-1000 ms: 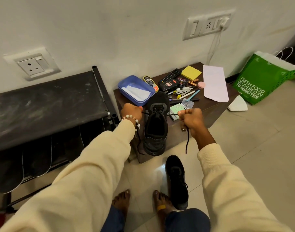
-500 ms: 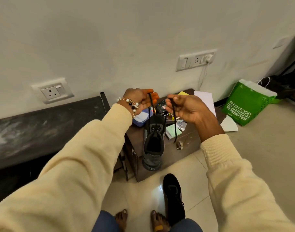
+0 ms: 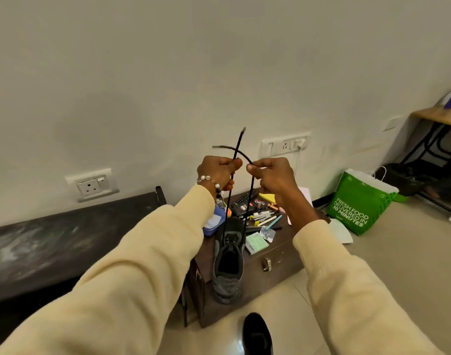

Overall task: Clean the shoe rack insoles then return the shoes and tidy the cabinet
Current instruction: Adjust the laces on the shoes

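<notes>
Left hand and right hand each pinch a lace end (crossed above); the shoe hangs straight below, heel down, at the cabinet front edge.

Grey shoe w/ black laces; green bag; sleeves prob. cream.

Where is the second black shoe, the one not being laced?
In the head view, the second black shoe lies on the floor at the bottom edge, right of centre, just in front of the brown cabinet.
</notes>
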Demonstrator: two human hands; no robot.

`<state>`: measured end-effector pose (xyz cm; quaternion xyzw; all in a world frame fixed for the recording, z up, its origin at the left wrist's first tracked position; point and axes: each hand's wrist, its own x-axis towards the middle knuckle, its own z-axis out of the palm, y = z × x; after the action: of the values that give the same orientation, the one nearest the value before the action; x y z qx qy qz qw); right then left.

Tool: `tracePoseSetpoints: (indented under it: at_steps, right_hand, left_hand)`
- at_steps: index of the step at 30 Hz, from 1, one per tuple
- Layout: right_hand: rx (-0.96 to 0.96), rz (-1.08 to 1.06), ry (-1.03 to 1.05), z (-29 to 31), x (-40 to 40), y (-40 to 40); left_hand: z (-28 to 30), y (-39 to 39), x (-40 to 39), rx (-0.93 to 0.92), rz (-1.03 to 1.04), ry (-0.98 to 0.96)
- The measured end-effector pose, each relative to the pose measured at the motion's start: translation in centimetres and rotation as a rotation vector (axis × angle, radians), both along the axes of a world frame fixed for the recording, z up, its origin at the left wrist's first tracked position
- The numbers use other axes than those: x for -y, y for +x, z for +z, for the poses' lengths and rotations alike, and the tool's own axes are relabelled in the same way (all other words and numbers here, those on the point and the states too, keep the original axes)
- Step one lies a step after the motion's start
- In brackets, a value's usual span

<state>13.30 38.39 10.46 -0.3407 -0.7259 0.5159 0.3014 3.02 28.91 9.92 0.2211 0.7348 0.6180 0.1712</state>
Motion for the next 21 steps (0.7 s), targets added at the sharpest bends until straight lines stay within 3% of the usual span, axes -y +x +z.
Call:
tracePoseSetpoints:
  at_steps: [12,21]
  right_hand:
    - [-0.214,0.005,-0.016,1.5,-0.2,-1.5]
    - [-0.285,0.075,-0.028,1.8,-0.3,-2.0]
  left_hand:
    - [1.6,-0.5,-1.2,-0.250,0.006,-0.051]
    - [1.8,-0.9,-1.5,-0.293,-0.029,-0.051]
